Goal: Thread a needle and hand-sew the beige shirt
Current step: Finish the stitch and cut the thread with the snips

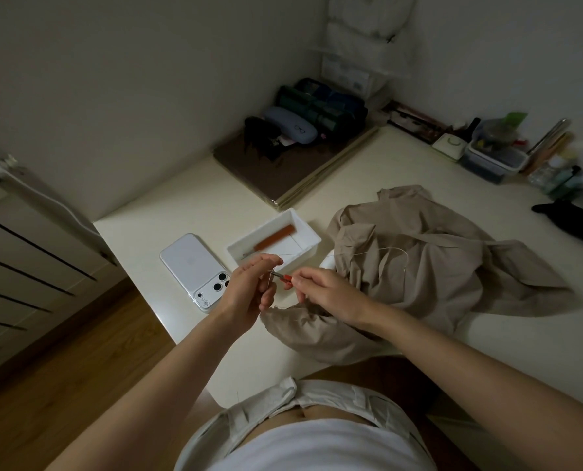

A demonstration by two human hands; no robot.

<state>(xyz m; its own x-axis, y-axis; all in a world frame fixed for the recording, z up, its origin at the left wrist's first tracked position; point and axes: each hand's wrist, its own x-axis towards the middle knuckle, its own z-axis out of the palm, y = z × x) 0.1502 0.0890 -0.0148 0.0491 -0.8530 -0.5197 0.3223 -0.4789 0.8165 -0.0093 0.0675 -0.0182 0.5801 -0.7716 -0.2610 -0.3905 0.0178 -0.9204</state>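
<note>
Because the seam needs to sit close to me, the beige shirt (pixel 419 266) lies crumpled on the surface (pixel 385 158) with one fold drawn over the near edge, directly under my hands. A pale thread (pixel 397 251) loops loosely across the upper folds of the cloth, slack and free of tangles, while a finer strand runs from my left fingertips toward the tray. My left hand (pixel 249 294) is raised with its fingertips drawn together, apparently pinching that strand to hold it taut and steady. The needle itself is too small for me to make out. My right hand (pixel 320 294) grips a small red-handled tool (pixel 286 283), likely snips, with its metal tips pointed at the left fingertips. I judge this to be the step of trimming or preparing the thread end. Both hands hover just above the fold, so the work stays near the fabric.

Just beyond the hands stands a white tray (pixel 303 229), within easy reach for picking up or returning tools; an orange-brown case (pixel 274 240) lies inside it. A white phone (pixel 191 263) lies face down beside the tray, at the surface's left edge. Boxes and bottles are pushed back against the far wall, well apart from the sewing.
</note>
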